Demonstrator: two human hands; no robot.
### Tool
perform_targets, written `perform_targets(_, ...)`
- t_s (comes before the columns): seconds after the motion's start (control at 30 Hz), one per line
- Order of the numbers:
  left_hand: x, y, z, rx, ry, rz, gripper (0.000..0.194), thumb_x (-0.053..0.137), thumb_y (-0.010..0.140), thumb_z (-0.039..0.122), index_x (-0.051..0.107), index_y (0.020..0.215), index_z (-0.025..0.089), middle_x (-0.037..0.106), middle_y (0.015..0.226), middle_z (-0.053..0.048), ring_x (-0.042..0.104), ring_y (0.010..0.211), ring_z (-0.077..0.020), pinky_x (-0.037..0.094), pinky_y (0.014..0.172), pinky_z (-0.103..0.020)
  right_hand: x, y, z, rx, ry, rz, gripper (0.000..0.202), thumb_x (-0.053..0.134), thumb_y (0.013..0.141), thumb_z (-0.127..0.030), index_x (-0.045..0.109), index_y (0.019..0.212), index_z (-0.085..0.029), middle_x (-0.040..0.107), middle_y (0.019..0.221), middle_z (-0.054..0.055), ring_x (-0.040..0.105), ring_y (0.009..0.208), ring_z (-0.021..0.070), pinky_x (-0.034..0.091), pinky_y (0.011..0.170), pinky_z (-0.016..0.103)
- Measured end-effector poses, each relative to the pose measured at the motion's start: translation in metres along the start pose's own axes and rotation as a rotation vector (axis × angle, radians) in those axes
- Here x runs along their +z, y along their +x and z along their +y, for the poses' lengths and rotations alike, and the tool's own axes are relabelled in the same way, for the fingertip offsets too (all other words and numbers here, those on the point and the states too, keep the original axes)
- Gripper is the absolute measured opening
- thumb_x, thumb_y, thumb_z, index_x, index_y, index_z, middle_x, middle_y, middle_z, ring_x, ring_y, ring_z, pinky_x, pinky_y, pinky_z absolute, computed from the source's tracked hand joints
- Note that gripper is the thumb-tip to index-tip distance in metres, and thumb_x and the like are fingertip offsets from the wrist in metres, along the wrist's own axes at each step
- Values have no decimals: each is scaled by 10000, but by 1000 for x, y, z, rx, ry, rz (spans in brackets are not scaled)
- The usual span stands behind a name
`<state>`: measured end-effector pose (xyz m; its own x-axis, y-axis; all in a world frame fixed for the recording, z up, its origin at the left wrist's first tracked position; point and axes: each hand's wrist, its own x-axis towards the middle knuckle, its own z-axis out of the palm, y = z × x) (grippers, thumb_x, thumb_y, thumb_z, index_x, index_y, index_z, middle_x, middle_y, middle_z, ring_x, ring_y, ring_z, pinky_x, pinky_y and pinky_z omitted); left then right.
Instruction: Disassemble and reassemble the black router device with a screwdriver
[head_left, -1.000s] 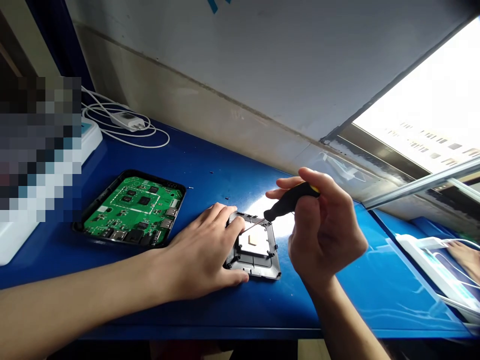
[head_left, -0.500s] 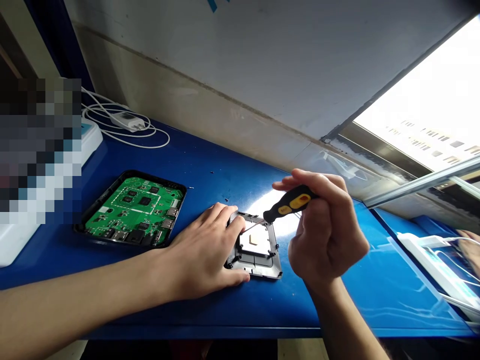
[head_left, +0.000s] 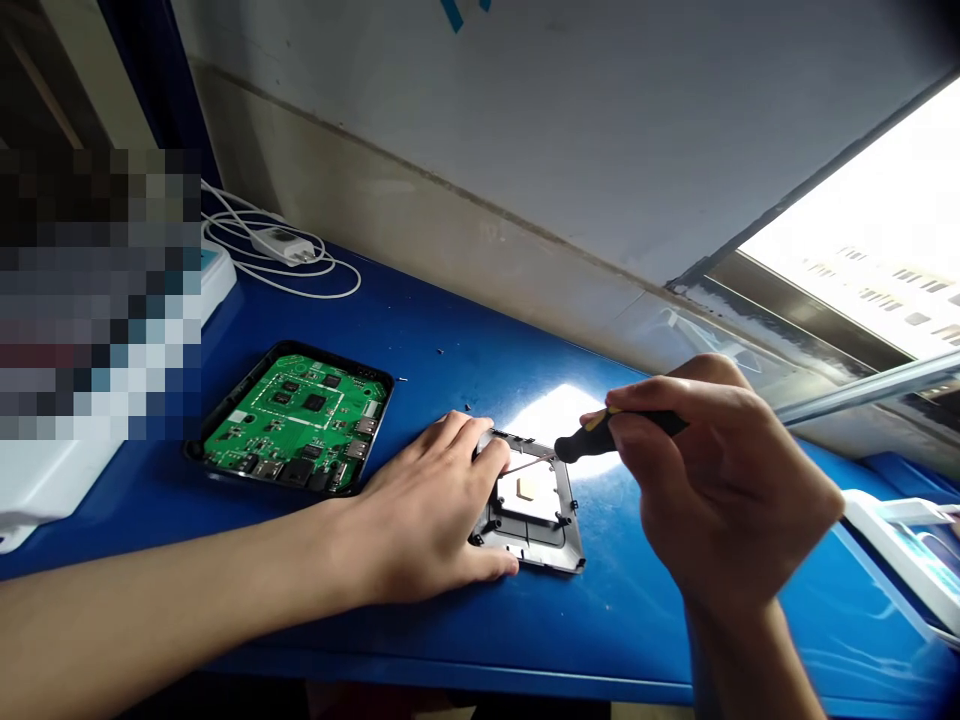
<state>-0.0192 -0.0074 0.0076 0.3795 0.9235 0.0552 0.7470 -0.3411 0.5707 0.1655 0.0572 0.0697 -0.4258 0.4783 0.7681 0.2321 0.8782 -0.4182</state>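
Observation:
My right hand [head_left: 727, 480] is wrapped round the black and yellow handle of a screwdriver [head_left: 600, 436]. Its thin shaft slants down to the left, and the tip reaches the inside of a black plastic cover [head_left: 566, 545] near my left fingers. A white metal plate [head_left: 517, 508] with a small tan pad [head_left: 527, 488] lies in that cover. My left hand [head_left: 427, 510] clasps the cover's left side, fingers at the far end and thumb by the near edge. Left of it, a green circuit board [head_left: 300, 410] sits in a black case [head_left: 196, 452].
Several tiny screws [head_left: 440, 351] lie scattered on the blue table [head_left: 420, 640]. A white cable with a plug adapter [head_left: 283, 245] is coiled at the back left. White devices [head_left: 97, 460] stand on the left, and another white device [head_left: 900, 550] on the right. A wall closes the back.
My right hand has turned over the screwdriver and its handle has tilted lower. My left hand still keeps the cover in place. The whole view has shifted slightly.

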Motion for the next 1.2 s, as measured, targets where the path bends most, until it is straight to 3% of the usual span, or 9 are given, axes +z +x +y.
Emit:
perform_targets(0.1,1,0,0,-3,-1,6,633,816,805,534,554,1262,182,476,1515,-197,410,1442,-416,457,1137,-546,-1,0,-1,-14,-40,-7,313,732,897,-118,773,1161,-282,703,899,29,698,754,188,566,575,361)
perform_targets(0.27,5,0,-3,19,-3,42,635,816,793,543,558,1248,182,500,1473,-181,443,1397,-401,454,1137,-554,-8,-1,-14,-15,-19,-175,438,563,975,-82,695,1344,-278,741,1167,66,751,1000,245,642,744,428)
perform_targets(0.37,6,0,-4,33,5,44,631,814,802,536,557,1252,175,511,1457,-185,455,1387,-399,459,1132,-548,-13,-2,-18,5,-23,-211,494,593,958,-58,666,1387,-292,769,1135,37,763,998,230,656,818,421)
perform_targets(0.73,4,0,-2,8,4,25,624,819,798,540,553,1232,179,474,1511,-207,416,1429,-434,463,1127,-584,-3,11,-10,74,-124,-132,176,740,915,-148,776,1051,-254,695,913,-5,723,749,139,609,623,307)
perform_targets(0.83,5,0,-2,-9,-10,20,636,821,790,545,548,1240,188,458,1531,-200,401,1441,-439,448,1138,-606,-3,10,-10,70,-137,-150,242,679,961,-157,750,1171,-254,710,962,13,734,811,152,622,657,309)
perform_targets(1.0,7,1,-3,-6,-11,45,662,820,779,566,553,1244,177,470,1519,-199,406,1436,-431,423,1163,-604,-10,4,-16,124,-32,-262,445,525,1035,-136,594,1450,-283,731,1245,53,755,1070,199,653,897,366)
perform_targets(1.2,7,1,-3,20,8,56,640,810,789,568,565,1232,176,502,1481,-202,432,1415,-430,429,1156,-591,-18,8,-18,50,-88,-309,505,601,985,-87,611,1438,-310,774,1128,15,775,953,158,658,840,292)
